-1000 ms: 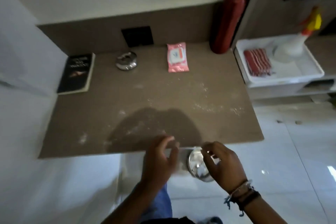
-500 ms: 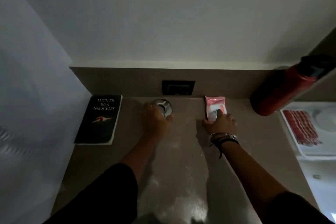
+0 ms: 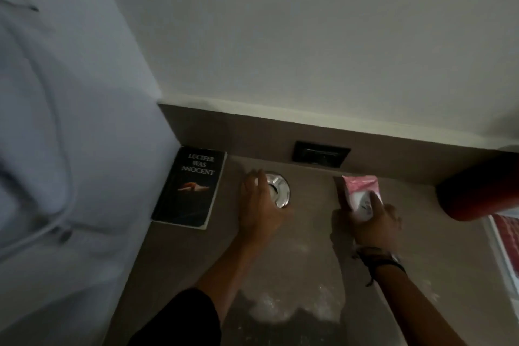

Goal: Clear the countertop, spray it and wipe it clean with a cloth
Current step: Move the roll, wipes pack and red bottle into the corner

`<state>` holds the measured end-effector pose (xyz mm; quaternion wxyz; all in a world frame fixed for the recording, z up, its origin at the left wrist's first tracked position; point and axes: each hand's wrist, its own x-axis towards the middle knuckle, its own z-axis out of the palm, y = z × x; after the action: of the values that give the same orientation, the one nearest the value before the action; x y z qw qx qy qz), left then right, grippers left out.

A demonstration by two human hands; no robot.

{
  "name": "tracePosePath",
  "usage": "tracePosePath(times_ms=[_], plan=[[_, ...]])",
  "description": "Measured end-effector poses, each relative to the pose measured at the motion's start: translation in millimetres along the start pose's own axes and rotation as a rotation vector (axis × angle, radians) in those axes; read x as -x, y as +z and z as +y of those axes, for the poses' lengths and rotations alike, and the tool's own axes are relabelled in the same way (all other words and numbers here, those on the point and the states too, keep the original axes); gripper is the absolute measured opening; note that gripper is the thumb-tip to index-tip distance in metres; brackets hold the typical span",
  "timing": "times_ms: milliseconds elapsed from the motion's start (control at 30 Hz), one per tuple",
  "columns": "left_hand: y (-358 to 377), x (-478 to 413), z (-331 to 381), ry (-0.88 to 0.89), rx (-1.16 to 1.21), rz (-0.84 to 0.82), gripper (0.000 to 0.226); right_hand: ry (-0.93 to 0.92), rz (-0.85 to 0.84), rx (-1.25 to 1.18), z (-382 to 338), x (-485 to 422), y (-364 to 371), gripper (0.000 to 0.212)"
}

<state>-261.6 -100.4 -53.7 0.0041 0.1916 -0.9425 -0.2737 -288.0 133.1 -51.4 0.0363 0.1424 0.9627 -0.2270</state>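
Dim grey wall rising behind, brown surface (image 3: 309, 239) running below it and carrying white powdery dust near the front edge. Lying flat at the far left against the side wall, black book (image 3: 191, 188): largest of the loose items, probably stiff and moderately heavy, likely best taken by the free long edge with fingers sliding under the cover. Standing at the far right, only partly in view, red bottle (image 3: 477, 194), seemingly rigid and tall, probably calling for a wrap around the body. Sitting near the back wall, right of centre, pink wipes packet (image 3: 361, 191): soft, light, crinkly, likely yielding under pressure, so gripping across the width seeming safest. Resting left of centre, close to the book, shiny metal ashtray (image 3: 278, 189): hard, smooth, probably slippery and light, likely best caught at opposite points of the rim. Reaching over the ashtray, left hand (image 3: 261, 205), fingers loosely curled and draped on the near and left rim, touching but not clearly clamping or lifting. Covering the near end of the packet, right hand (image 3: 373, 222), fingers pressing on top with the thumb side tucked at the edge, seemingly closing around it; hard to tell whether lifting off the surface or not.
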Motion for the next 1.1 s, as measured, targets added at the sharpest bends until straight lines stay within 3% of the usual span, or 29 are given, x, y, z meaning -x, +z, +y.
tracePosePath(times_ms=[100, 200, 367, 467, 633, 767, 967, 1100], plan=[[-30, 22, -35, -0.068, 0.038, 0.133, 0.109, -0.369, -0.015, -0.067, -30, 31, 12, 0.070], [-57, 29, -72, -0.200, 0.002, 0.237, 0.104, -0.709, -0.153, -0.123, -86, 41, 29, 0.067], [-73, 31, -107, -0.327, -0.026, 0.276, 0.105, -0.997, -0.296, -0.078, -191, 25, 66, 0.065], [-67, 27, -115, -0.360, 0.009, 0.268, 0.104, -1.059, -0.382, -0.002, -233, 11, 89, 0.063], [-48, 24, -124, -0.250, -0.004, 0.329, 0.062, -1.060, -0.465, 0.075, -264, 3, 130, 0.060], [-45, 18, -132, -0.191, -0.018, 0.354, 0.048, -1.062, -0.526, 0.062, -275, 0, 153, 0.063], [-47, 15, -132, -0.207, -0.068, 0.286, 0.055, -1.251, -0.261, 0.288, -271, 10, 155, 0.060], [-46, 23, -119, -0.101, -0.123, 0.402, 0.049, -1.181, -0.173, 0.049, -248, 24, 112, 0.045]])
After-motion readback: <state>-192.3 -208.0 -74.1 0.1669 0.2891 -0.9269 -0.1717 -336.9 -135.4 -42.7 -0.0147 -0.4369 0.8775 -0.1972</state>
